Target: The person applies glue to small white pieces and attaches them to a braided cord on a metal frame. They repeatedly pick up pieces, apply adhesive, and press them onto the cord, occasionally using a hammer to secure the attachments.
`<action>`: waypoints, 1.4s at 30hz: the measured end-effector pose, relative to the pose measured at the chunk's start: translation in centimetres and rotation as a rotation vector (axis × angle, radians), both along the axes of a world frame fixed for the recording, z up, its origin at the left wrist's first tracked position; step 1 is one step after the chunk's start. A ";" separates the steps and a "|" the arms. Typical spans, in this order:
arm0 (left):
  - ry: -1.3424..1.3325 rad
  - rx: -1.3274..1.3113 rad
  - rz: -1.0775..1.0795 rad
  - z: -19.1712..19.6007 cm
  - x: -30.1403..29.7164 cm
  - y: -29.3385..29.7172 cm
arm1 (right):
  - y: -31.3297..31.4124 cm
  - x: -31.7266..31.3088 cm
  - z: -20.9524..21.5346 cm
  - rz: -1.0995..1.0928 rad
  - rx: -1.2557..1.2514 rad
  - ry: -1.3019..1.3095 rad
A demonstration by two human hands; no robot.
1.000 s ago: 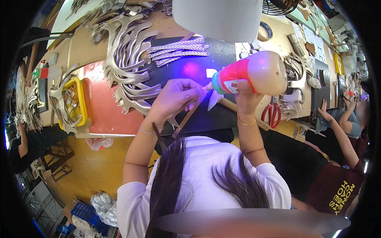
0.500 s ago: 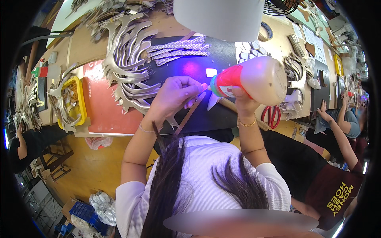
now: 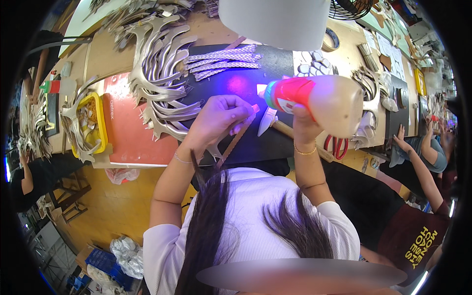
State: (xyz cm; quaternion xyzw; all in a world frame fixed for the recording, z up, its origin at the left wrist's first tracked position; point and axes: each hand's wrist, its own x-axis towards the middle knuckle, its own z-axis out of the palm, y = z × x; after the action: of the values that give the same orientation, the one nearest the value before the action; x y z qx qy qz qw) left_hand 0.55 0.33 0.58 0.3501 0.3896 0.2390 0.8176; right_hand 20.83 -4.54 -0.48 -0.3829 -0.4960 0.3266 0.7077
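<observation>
My left hand (image 3: 220,117) pinches a narrow brown strap (image 3: 230,148). The strap's tip pokes out past the fingertips, lit reddish, and its tail hangs down toward me. In my right hand (image 3: 306,127) lies a squeeze bottle (image 3: 339,105) with a red label, a green cap and tan contents. It is tilted on its side, cap toward the strap, with a gap between them. Below the bottle, a hammer (image 3: 282,129) with a wooden handle rests on the black mat (image 3: 265,147). Braided light-coloured straps (image 3: 223,64) lie on the mat beyond my left hand.
Curved silvery cut pieces (image 3: 157,83) are stacked left of the mat, beside a red sheet (image 3: 132,132) and a yellow tray (image 3: 102,123). A white lamp-like shade (image 3: 275,22) hangs ahead. Red-handled scissors (image 3: 337,146) lie at right. Another person's arm (image 3: 418,164) is farther right.
My right hand has drawn the bottle a little to the right, so its cap is now farther from the strap's tip. My left hand has stayed almost in place.
</observation>
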 end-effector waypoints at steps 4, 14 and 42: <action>-0.019 -0.010 0.013 -0.2 0.1 -0.1 | 0.1 0.2 -0.1 0.041 -0.019 -0.044; 0.007 -0.009 -0.015 0.2 -0.1 0.0 | 0.1 0.5 0.2 0.053 -0.025 -0.079; 0.028 0.023 -0.046 0.0 0.2 -0.1 | 1.2 -0.3 0.7 -0.263 -0.013 -0.240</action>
State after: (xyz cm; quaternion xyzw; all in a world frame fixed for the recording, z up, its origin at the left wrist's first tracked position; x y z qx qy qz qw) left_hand 0.72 0.24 0.60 0.3718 0.3901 0.2195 0.8133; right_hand 20.58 -3.34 0.27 -0.4852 -0.5202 0.1862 0.6777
